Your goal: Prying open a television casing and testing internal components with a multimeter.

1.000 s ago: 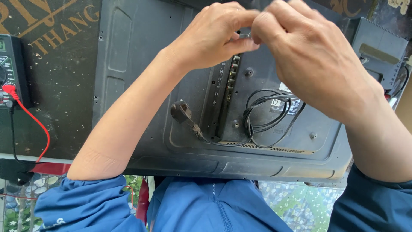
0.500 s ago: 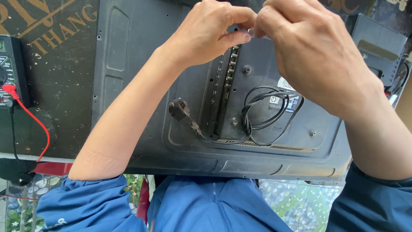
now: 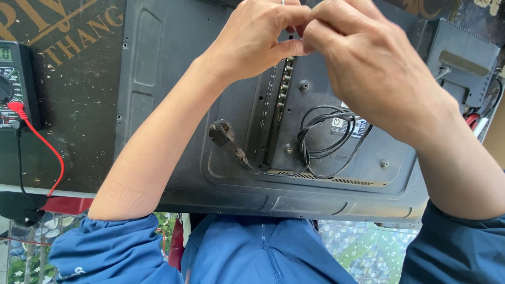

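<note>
A dark grey flat-screen television (image 3: 173, 79) lies face down with its back panel up. Above its upper middle, my left hand (image 3: 252, 39) and my right hand (image 3: 363, 63) meet fingertip to fingertip. Both pinch at the same spot, where a thin pale sliver (image 3: 282, 2) shows at the frame's top edge; the rest of it is hidden by the fingers. Under the hands runs a vertical row of connector sockets (image 3: 284, 84). The black power cable (image 3: 321, 137) lies coiled on the panel, and its plug (image 3: 221, 134) rests to the left of the sockets.
A multimeter (image 3: 13, 79) sits at the far left with a red lead (image 3: 50, 152) and a black lead trailing down. A dark grey box with wires (image 3: 463, 66) stands at the upper right. The table's front edge runs just below the television, with tiled floor beneath.
Both hands have shifted slightly up and left, and the fingertips have drawn closer together. The television, cable and multimeter have not moved.
</note>
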